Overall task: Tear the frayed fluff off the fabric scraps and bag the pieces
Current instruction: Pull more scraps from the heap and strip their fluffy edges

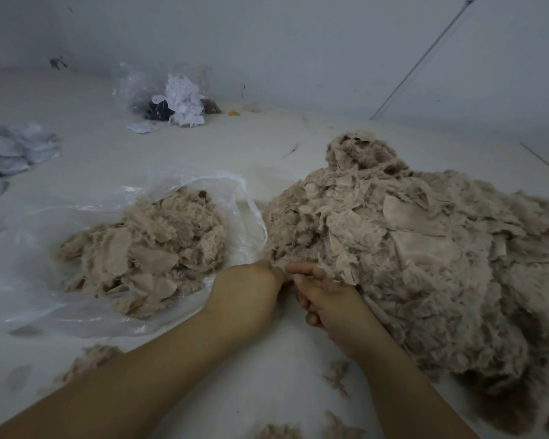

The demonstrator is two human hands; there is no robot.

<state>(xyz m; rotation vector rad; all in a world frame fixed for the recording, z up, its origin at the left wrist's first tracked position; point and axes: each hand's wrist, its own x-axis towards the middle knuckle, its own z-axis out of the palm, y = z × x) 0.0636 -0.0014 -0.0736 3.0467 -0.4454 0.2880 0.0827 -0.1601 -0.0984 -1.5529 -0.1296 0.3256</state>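
Right now, from the head view, your left hand [248,293] and right hand [327,299] both pinch at the near edge of the big scrap heap [409,248] (fingers partly buried), so next pull one piece free, strip its fluff, and drop it into the open bag [45,248] on your left.

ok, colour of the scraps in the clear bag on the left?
Pale beige-pink with fuzzy edges, same as the big pile; scraps in the clear bag show best in the head view.
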